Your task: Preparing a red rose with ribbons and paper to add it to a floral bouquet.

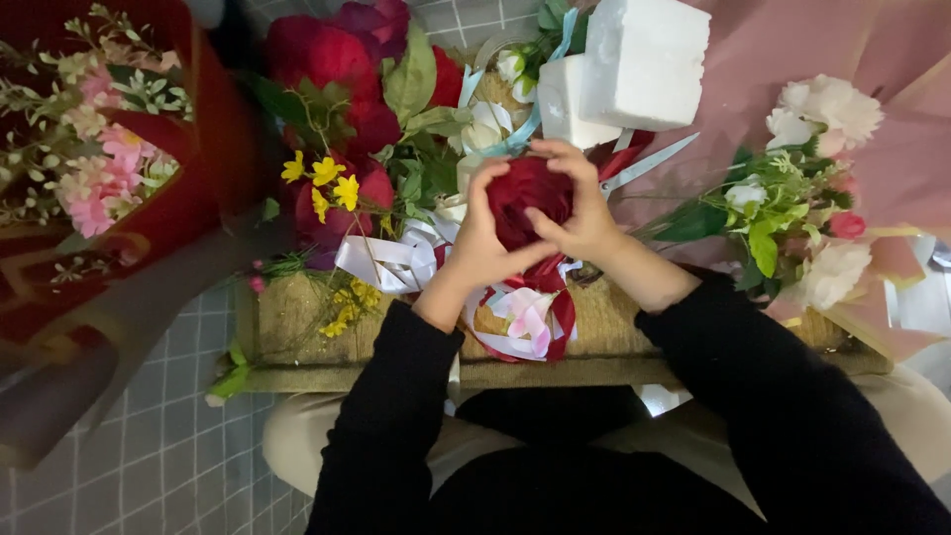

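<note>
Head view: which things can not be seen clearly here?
- Dark red flower: its sides are covered by the left hand and right hand.
- Red wrapped bouquet: blurred, cut off by the left edge.
- White foam blocks: cut off by the top edge.

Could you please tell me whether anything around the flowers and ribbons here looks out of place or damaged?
Nothing looks damaged. Both hands, left hand and right hand, cup a dark red flower. Ribbons lie loosely tangled beside it.

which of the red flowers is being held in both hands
The dark red bloom cupped between the left hand and right hand; the other red flowers lie untouched, upper left.
</note>
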